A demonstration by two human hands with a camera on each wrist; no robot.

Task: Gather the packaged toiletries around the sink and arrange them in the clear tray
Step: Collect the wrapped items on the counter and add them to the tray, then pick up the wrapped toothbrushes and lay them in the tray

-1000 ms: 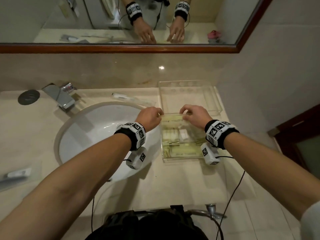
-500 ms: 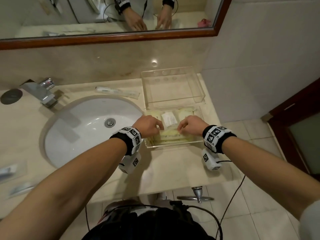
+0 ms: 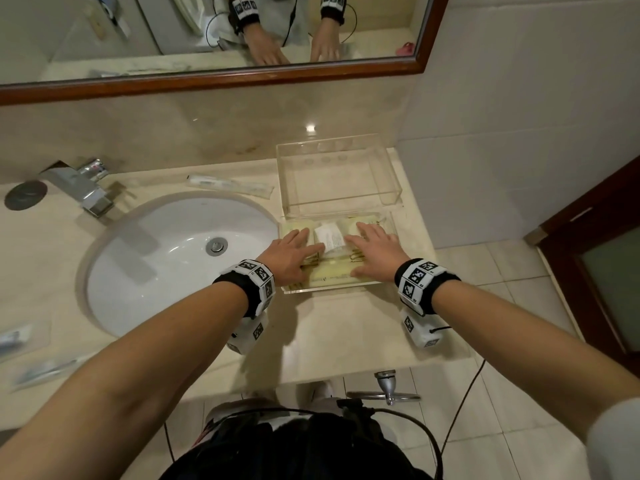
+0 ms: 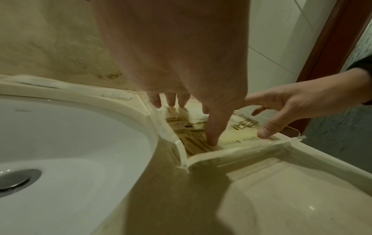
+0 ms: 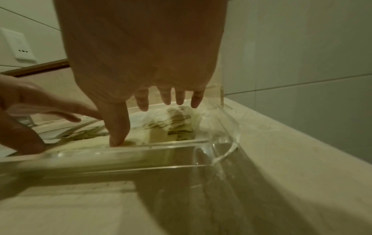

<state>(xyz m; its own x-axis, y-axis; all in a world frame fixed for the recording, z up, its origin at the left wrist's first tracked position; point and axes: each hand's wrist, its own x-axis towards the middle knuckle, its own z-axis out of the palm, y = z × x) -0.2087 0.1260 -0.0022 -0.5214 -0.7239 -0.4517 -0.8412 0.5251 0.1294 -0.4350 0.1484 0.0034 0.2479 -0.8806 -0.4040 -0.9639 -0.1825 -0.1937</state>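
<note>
A clear tray (image 3: 332,288) sits on the counter right of the sink, filled with pale yellow toiletry packets (image 3: 334,271) and one white packet (image 3: 330,238). My left hand (image 3: 289,252) lies flat over the tray's left half, fingers straight, thumb (image 4: 211,135) pressing a packet (image 4: 249,136). My right hand (image 3: 375,249) lies flat over the right half, its thumb (image 5: 118,135) down on a packet (image 5: 161,135) by the tray's near wall (image 5: 141,152). A wrapped toothbrush packet (image 3: 228,184) lies behind the sink. More clear packets (image 3: 20,341) lie at the counter's left edge.
A second clear tray or lid (image 3: 337,174) stands just behind the filled one. The white sink (image 3: 166,258) and chrome tap (image 3: 79,187) are to the left. The wall is close on the right, a mirror (image 3: 207,36) above. The counter edge runs just below my wrists.
Both hands have gone from curled fingers at the packets to lying flat with fingers spread on them. The head view has shifted downward and to the right.
</note>
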